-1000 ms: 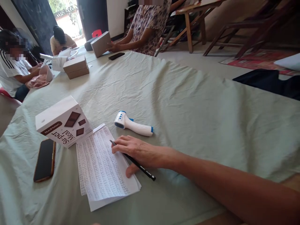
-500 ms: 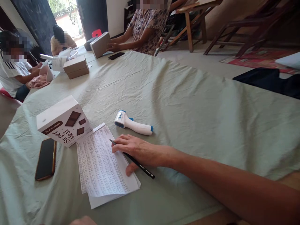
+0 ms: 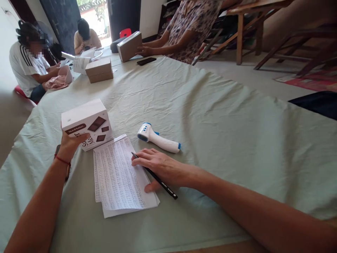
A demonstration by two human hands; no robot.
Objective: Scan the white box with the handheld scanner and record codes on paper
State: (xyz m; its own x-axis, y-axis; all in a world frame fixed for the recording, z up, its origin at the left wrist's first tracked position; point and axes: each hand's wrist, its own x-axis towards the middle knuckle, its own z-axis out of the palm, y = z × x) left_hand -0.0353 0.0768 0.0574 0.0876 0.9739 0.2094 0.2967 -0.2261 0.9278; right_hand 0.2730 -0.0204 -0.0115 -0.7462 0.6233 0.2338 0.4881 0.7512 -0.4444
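Observation:
My left hand (image 3: pixel 70 143) is around the left end of a white cardboard box (image 3: pixel 84 114) printed with brown bars. Its thumb lies across the printed front; the other fingers are hidden. The box stands at the top edge of a stack of handwritten sheets (image 3: pixel 118 179). On the right side of those sheets rests my right hand (image 3: pixel 155 167), holding a black pen (image 3: pixel 164 188) between its fingers, tip pointing up and left. Just beyond this hand lies a white and blue infrared thermometer (image 3: pixel 160 140). A phone (image 3: pixel 68 172) is mostly covered by my left wrist.
A wrinkled pale green cloth (image 3: pixel 223 140) covers the table. Farther off are a brown carton (image 3: pixel 100 72), a dark phone (image 3: pixel 146 61) and a pink cloth (image 3: pixel 58 82). Three people sit around the far end; one person's hands hold another carton (image 3: pixel 129 47).
My left hand has come up from the bottom edge and taken hold of the white box. My right hand stays on the sheets with the pen. The view has shifted left.

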